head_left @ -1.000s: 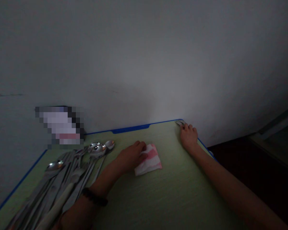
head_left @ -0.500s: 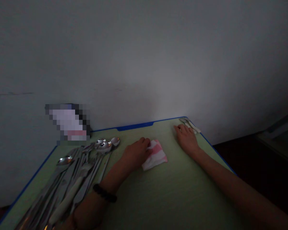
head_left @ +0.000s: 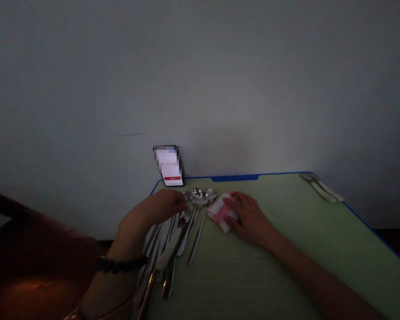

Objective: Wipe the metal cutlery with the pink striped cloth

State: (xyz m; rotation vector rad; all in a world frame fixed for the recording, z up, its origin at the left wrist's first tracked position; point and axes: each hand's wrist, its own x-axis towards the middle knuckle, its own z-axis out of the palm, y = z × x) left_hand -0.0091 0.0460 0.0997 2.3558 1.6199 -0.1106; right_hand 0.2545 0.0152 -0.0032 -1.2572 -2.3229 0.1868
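Note:
My left hand [head_left: 165,206], with a dark beaded bracelet at the wrist, reaches over a pile of metal cutlery. Its fingers bend down among the handles and spoon bowls, with the thumb a little apart; I see nothing held in them. Several shiny spoons [head_left: 200,198] lie with their bowls at the far end of the pile. A fork with a pale handle [head_left: 169,249] lies across other handles. To the right, my right hand [head_left: 250,218] grips a folded white and pink cloth [head_left: 222,211], fingers on top and thumb at the near edge.
A phone [head_left: 171,166] with a lit screen leans against the grey wall at the table's far left corner. Light-handled cutlery [head_left: 322,186] lies at the far right corner. The green table [head_left: 270,275] has a blue rim.
My left hand has left the cloth and moved over the cutlery pile. My right hand has come from the far right corner onto the cloth. The view has turned left.

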